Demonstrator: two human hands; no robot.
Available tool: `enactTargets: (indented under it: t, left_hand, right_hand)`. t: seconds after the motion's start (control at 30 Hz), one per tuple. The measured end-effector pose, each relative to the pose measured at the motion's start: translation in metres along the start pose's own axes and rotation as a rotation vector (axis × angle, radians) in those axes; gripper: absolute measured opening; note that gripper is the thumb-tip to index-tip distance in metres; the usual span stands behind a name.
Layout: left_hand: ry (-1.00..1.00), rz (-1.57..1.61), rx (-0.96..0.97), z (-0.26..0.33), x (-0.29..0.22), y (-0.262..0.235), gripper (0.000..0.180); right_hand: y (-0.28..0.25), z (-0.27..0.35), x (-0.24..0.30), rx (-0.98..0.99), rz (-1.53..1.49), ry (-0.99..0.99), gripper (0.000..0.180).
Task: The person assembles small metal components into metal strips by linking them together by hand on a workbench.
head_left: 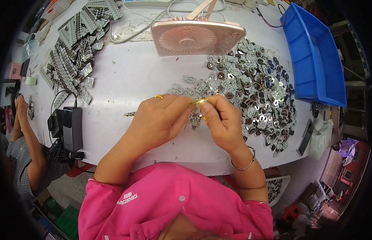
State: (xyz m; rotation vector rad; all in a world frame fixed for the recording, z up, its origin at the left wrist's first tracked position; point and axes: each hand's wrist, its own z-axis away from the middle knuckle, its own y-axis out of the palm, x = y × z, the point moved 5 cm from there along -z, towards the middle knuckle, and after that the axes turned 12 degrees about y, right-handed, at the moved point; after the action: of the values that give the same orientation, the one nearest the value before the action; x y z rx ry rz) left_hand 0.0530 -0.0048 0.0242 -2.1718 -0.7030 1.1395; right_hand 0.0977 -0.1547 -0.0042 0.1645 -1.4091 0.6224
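My left hand and my right hand meet over the middle of the table. Both are closed, fingertips almost touching. A small shiny yellow piece shows between them, pinched by the right thumb and fingers; its kind is too small to make out. What the left fingertips hold is hidden by the hand. A narrow patterned piece sticks out beside the left wrist; whether that hand holds it I cannot tell. Just beyond and to the right spreads a heap of small silvery metal parts with dark round discs among them.
Perforated metal strips lie piled at the far left. A pink fan stands at the back. At right are a blue bin, a phone and a plastic bag. A dark power bank stands left, near another person's arms.
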Motion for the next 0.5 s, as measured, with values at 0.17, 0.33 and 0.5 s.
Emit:
enactTargets:
  t: [0.17, 0.33, 0.5]
  left_hand:
    - [-0.006, -0.047, -0.047, -0.003, 0.003, -0.004, 0.012]
    - [0.092, -0.102, 0.0, -0.003, -0.008, 0.001, 0.015]
    - [0.111, -0.135, 0.066, 0.001, -0.006, 0.011, 0.018]
  right_hand:
    - [-0.003, 0.0, -0.006, -0.001, -0.236, 0.167, 0.019]
    - [-0.001, 0.0, -0.006, 0.015, -0.302, 0.194, 0.02]
    - [-0.004, -0.002, -0.012, -0.041, -0.351, 0.255, 0.015]
